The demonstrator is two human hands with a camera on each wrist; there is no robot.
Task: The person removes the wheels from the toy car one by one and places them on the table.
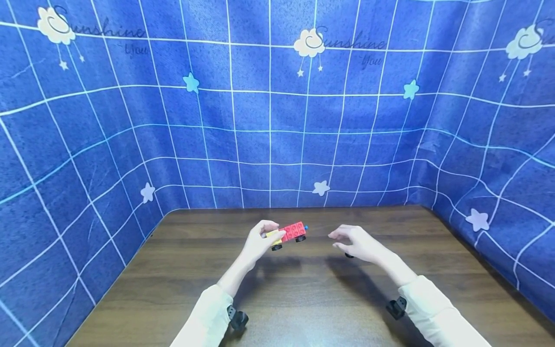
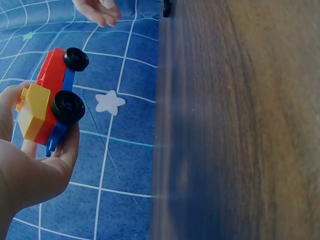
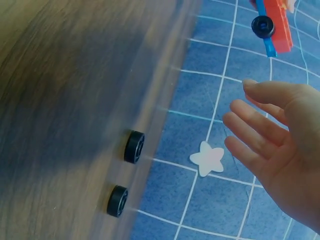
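My left hand (image 1: 257, 243) holds a toy car (image 1: 295, 232) up above the table, gripping it at its yellow end. Red and yellow building bricks form the car's body on a blue base. Two black wheels (image 2: 68, 107) show along the side facing the left wrist camera. To the right, apart from the car, my right hand (image 1: 356, 242) hovers with loosely bent fingers and holds nothing. Two loose black wheels (image 3: 134, 147) stand on the table near that hand; in the head view the hand mostly hides them.
The brown wooden table (image 1: 286, 308) reaches back to a blue curtain (image 1: 269, 144) with white grid lines, stars and clouds. That curtain also lines both sides. A small black camera sits at each wrist, such as the left wrist camera (image 1: 238, 318).
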